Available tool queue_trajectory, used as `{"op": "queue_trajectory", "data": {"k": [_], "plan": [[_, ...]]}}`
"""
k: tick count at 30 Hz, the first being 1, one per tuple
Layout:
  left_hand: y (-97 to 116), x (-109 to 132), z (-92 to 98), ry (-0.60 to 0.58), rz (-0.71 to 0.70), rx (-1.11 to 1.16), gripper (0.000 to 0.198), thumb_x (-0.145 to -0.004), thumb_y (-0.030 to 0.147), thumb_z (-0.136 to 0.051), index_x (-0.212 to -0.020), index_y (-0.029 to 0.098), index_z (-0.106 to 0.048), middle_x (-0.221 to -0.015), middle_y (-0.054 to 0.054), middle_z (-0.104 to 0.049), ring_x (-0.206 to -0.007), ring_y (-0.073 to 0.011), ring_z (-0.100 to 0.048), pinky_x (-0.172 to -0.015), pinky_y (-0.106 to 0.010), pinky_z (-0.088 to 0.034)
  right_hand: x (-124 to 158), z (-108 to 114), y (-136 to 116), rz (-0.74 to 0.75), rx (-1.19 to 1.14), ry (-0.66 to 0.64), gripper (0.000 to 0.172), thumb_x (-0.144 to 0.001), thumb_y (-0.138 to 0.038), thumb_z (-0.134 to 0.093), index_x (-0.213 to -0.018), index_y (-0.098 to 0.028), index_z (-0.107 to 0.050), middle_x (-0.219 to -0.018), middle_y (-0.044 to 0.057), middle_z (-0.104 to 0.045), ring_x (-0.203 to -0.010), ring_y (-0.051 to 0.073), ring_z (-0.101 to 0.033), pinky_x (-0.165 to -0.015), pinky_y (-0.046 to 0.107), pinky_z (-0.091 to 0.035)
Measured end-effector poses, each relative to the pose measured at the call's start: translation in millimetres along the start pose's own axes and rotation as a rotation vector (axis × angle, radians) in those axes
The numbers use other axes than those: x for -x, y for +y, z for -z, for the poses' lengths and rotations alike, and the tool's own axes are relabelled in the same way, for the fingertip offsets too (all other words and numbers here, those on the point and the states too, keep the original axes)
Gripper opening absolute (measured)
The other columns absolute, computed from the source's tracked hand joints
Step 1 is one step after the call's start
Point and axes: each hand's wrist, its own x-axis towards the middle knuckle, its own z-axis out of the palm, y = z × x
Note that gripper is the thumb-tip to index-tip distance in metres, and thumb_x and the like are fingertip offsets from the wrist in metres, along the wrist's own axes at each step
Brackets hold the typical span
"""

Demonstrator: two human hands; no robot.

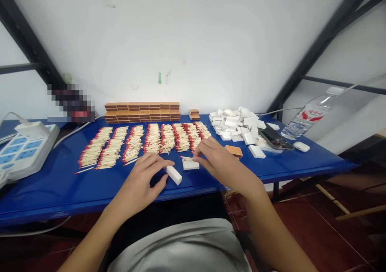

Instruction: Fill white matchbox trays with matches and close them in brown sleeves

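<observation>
My left hand [146, 175] grips the end of a small white matchbox tray [174, 175] between thumb and fingers, close to the table's front edge. Just to its right a second white tray [190, 165] lies on the table. Over that tray my right hand [212, 155] is closed in a pinch, with a red-tipped matchstick [186, 157] sticking out to the left of the fingertips; how many it holds is hidden. Beyond both hands, matchsticks [153, 137] lie in several long piles. An orange matchbox sleeve [234, 151] is partly behind my right wrist.
Stacked brown matchboxes [141, 113] line the wall, with a short stack [194, 114] beside them. White trays [235, 123] are heaped at right, near a phone [276, 138], a white earbud-style case [301, 146] and a water bottle [312, 113]. A power strip [27, 153] sits at far left.
</observation>
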Motion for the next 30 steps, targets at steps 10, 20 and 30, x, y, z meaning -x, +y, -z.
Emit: {"op": "queue_trajectory", "data": {"k": [10, 20, 30], "plan": [[-1.2, 0.2, -1.0, -0.006, -0.059, -0.009, 0.008, -0.103, 0.025, -0.067, -0.112, 0.026, -0.067, -0.125, -0.006, -0.067, -0.121, -0.0239, -0.062, -0.109, -0.042, -0.047, 3.2, 0.1, 0.6, 0.012, -0.017, 0.005, 0.016, -0.109, -0.017, -0.053, -0.094, -0.022, -0.057, -0.101, 0.007, -0.063, -0.101, 0.025, -0.056, -0.088, 0.038, -0.049], [-1.6, 1.6, -4.8, 0.014, 0.019, -0.151, 0.038, -0.097, 0.038, -0.075, -0.131, 0.025, -0.065, -0.137, -0.009, -0.067, -0.133, -0.0312, -0.058, -0.118, -0.053, -0.043, -4.0, -18.4, -9.0, 0.149, 0.238, -0.031, 0.015, -0.107, -0.015, -0.058, -0.095, -0.017, -0.065, -0.098, 0.008, -0.067, -0.099, 0.026, -0.059, -0.093, 0.041, -0.050], [-2.8, -0.6, -3.8, -0.018, 0.000, -0.027, 0.026, -0.098, 0.031, -0.075, -0.123, 0.025, -0.068, -0.124, -0.008, -0.072, -0.125, -0.0275, -0.062, -0.112, -0.049, -0.048, -6.3, -33.9, -17.3, 0.215, 0.347, -0.083, 0.015, -0.109, -0.020, -0.056, -0.101, -0.016, -0.068, -0.104, 0.011, -0.066, -0.103, 0.028, -0.058, -0.094, 0.044, -0.049]]}}
